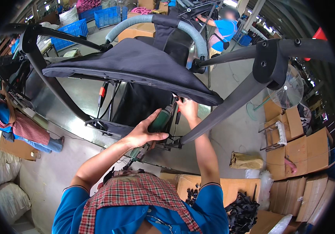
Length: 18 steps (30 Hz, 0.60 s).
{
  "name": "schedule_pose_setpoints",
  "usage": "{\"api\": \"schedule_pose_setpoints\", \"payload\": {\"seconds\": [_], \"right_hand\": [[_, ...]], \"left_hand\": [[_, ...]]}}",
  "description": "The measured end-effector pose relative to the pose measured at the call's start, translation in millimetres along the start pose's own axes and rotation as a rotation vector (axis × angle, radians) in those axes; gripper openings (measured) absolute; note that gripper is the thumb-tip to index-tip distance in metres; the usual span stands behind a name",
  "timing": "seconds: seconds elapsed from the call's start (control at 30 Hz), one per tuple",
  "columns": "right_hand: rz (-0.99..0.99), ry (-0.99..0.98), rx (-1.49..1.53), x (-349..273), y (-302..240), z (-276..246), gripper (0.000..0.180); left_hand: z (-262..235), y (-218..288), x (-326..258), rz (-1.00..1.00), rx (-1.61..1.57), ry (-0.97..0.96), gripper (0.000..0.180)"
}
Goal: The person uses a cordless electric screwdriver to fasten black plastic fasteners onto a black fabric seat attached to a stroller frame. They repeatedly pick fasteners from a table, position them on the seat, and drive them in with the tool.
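A stroller frame with dark grey tubes [229, 107] and a dark fabric panel [132, 58] stands on a shiny metal table before me. My left hand [144, 130] is wrapped round a green power screwdriver [160, 120], whose front end points up under the panel's near edge. Just right of that tip, my right hand [189, 108] reaches beneath the edge with its fingers closed; what they pinch is hidden. A red-and-black part [178, 116] shows below the right fingers. Its like, an orange-red and black part [102, 93], sits on the frame's left side. A grey padded bar [130, 24] arches over the far side.
Cardboard boxes [305, 146] and a standing fan [287, 86] are on the right. Black straps [242, 210] lie by my right elbow. Co-workers stand at left [23, 121] and far right [226, 29]. Blue crates [111, 16] are at the back.
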State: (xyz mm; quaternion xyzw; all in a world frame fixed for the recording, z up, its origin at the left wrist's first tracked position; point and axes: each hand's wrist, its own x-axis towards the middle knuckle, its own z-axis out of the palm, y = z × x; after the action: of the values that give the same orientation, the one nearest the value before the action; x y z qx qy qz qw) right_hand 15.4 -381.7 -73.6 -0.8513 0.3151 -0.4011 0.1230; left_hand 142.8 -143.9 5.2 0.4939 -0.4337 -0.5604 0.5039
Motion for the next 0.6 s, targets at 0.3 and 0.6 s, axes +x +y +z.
{"api": "schedule_pose_setpoints", "payload": {"seconds": [0.3,0.6], "right_hand": [[0.082,-0.090,0.007,0,0,-1,0.036],[-0.099,-0.179,0.294,-10,3,-29,0.028]], "left_hand": [[8,-4,5,0.021,0.056,0.031,0.104],[16,-15,8,0.139,0.202,0.130,0.099]]}}
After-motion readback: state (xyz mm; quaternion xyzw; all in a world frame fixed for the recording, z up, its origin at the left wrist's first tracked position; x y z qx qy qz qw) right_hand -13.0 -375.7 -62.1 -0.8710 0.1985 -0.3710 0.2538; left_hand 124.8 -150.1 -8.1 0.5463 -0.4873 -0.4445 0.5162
